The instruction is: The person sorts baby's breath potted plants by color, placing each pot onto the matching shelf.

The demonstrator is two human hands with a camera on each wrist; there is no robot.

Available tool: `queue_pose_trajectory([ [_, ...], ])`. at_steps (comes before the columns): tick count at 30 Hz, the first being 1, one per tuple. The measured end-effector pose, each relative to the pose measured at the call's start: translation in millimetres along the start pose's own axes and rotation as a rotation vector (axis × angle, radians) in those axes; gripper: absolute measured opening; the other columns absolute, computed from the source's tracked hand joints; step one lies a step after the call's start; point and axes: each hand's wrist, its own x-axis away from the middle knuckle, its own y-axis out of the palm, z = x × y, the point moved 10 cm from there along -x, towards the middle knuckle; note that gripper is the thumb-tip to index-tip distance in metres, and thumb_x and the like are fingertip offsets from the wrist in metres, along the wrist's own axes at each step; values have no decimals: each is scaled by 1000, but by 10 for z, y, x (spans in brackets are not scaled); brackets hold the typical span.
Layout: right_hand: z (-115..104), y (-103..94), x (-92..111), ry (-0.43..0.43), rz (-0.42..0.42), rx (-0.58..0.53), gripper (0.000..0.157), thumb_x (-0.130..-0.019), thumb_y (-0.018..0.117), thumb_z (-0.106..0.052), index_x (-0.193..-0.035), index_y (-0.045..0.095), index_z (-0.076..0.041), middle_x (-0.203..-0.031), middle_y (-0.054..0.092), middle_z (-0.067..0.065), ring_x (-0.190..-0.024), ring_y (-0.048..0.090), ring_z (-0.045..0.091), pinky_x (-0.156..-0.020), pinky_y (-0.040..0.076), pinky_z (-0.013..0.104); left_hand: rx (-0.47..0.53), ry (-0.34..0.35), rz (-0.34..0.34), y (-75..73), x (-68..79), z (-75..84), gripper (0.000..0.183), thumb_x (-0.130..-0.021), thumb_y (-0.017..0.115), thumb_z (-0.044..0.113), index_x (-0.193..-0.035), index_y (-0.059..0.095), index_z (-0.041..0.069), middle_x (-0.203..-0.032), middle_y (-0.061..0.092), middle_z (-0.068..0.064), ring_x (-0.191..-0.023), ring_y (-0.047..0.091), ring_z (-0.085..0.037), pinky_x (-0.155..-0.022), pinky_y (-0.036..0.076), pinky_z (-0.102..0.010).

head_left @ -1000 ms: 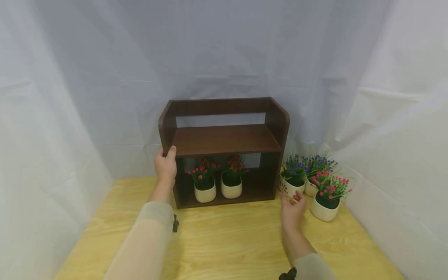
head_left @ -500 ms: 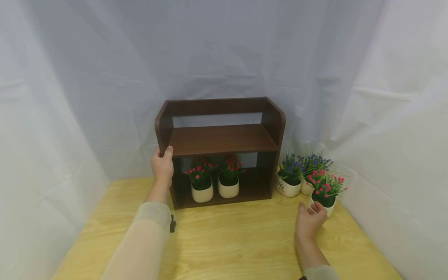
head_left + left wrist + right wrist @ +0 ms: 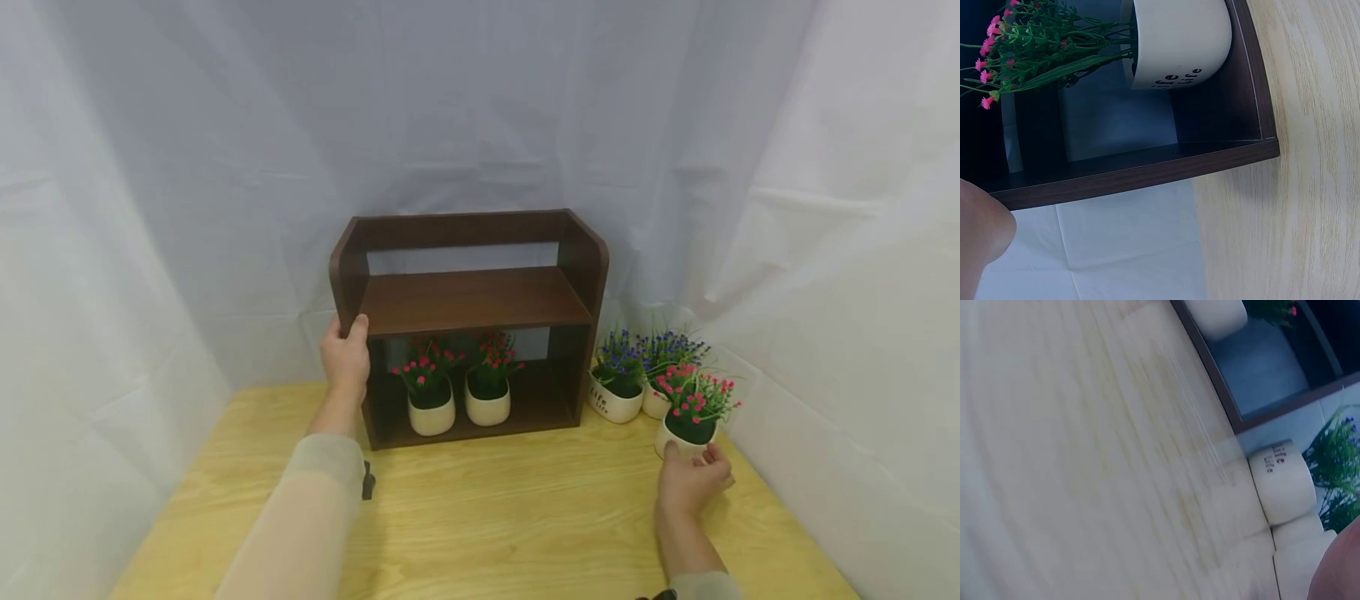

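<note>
A dark brown two-tier shelf [image 3: 480,300] stands on the table. My left hand [image 3: 347,358] grips its left side panel, the thumb over the front edge; in the left wrist view part of the hand [image 3: 982,231] shows at that panel. At the right, my right hand [image 3: 693,483] is at the front of a white pot [image 3: 663,437] with pink flowers [image 3: 697,400], thumb and fingers spread apart, not closed round it. Two white pots of pink-red flowers, the left pot [image 3: 432,414] and the right pot [image 3: 487,407], sit on the lower tier.
Beside the shelf's right side stand a lettered white pot [image 3: 615,404] with purple-blue flowers and another purple-flowered plant [image 3: 675,350] behind. White sheeting [image 3: 480,108] hangs at the back and both sides of the wooden table [image 3: 480,508].
My right hand has moved right, from in front of the lettered purple-flowered pot to the pink-flowered pot. My left hand stays on the shelf panel. The view has shifted slightly.
</note>
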Motion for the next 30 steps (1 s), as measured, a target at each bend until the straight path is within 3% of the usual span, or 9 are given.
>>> queue_pose_trajectory([
  [3, 16, 5, -73, 9, -18, 51, 76, -91, 77, -13, -155, 39, 2, -144, 38, 9, -135, 44, 28, -116, 41, 33, -2, -4, -4, -6, 16, 5, 42, -107, 62, 23, -142, 65, 1, -147, 64, -19, -142, 54, -31, -128, 38, -45],
  [7, 59, 42, -171, -2, -76, 113, 90, -91, 80, -15, -163, 30, 2, -165, 24, 26, -154, 30, 42, -134, 27, 48, -7, -3, -3, -6, 21, 8, 40, -107, 62, 25, -140, 66, 2, -144, 65, -18, -138, 55, -29, -126, 39, -43],
  [12, 79, 69, -294, -68, -102, 225, 103, -87, 84, -19, -168, 25, 1, -170, 21, 32, -158, 24, 49, -136, 23, 56, -8, -8, 5, 1, 14, -18, 37, -107, 62, 25, -134, 67, 1, -136, 66, -16, -131, 56, -26, -121, 41, -41],
  [16, 66, 98, -363, -95, -118, 289, 108, -87, 85, -22, -170, 20, 3, -171, 19, 34, -159, 22, 52, -135, 24, 59, -8, -8, 3, 8, 12, -32, 37, -107, 62, 25, -135, 67, 2, -139, 66, -17, -134, 56, -28, -124, 40, -43],
  [30, 95, 241, -492, -92, -208, 304, 109, -91, 83, -22, -171, 14, 3, -174, 14, 35, -162, 20, 53, -138, 19, 57, -15, -1, -15, 4, -12, -22, 41, -108, 61, 26, -141, 65, 4, -148, 64, -18, -144, 54, -31, -129, 39, -45],
])
